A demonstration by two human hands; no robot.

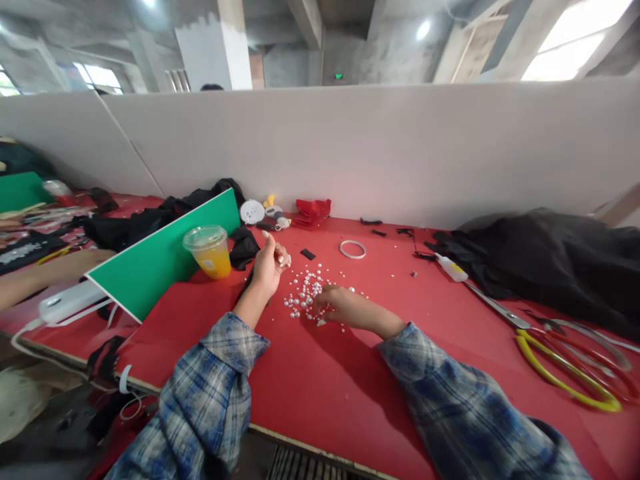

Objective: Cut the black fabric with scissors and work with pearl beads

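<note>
Many loose white pearl beads [303,303] of mixed sizes lie scattered on the red tabletop [320,393]. My right hand [345,307] reaches down among them from the right, its fingers bent and touching the beads. What those fingertips pinch is too small to tell. Raised just behind and left of the pile is my left hand [269,267], its fingers curled and the thumb pointing up. Something small and white shows at its fingertips, but I cannot make it out. A small black strip [308,254] and a white ring [353,249] lie beyond the beads.
Left stand a lidded cup of orange drink [209,252] and a green board [165,257], with another person's arm [47,275] beyond it. Right are large scissors [505,313], a small glue bottle [451,268] and black fabric [550,260]. A pale partition [350,147] closes the back.
</note>
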